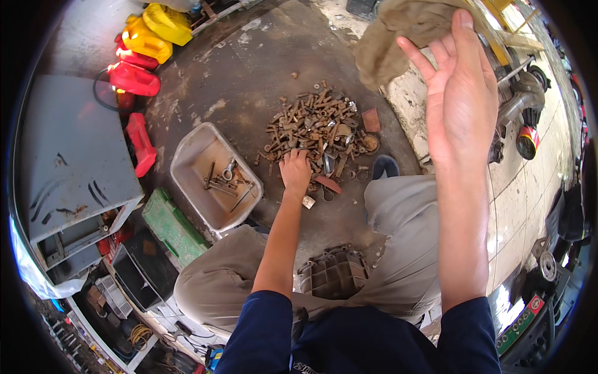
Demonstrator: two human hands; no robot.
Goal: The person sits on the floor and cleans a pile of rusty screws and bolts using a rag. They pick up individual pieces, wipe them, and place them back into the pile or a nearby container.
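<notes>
My left hand [296, 168] rests on the near edge of a heap of rusty bolts, nuts and washers [314, 124]; its fingers are bent down onto the metal and whatever they pinch is hidden. Raised at the upper right, my right hand [460, 93] shows its palm, with a crumpled brown cloth [395, 40] at its fingertips. The cloth appears gripped there and spreads to the left; part of the grip is hidden. Left of the heap stands a grey plastic tub [215, 140] holding several bolts and a ring-ended metal part [229, 169].
A ribbed metal housing [334, 272] sits on the floor between my legs. Green case [174, 227], grey metal cabinet [81, 156] and red and yellow plastic containers [136, 78] line the left side. Machine parts [526, 103] stand on the tiles at right.
</notes>
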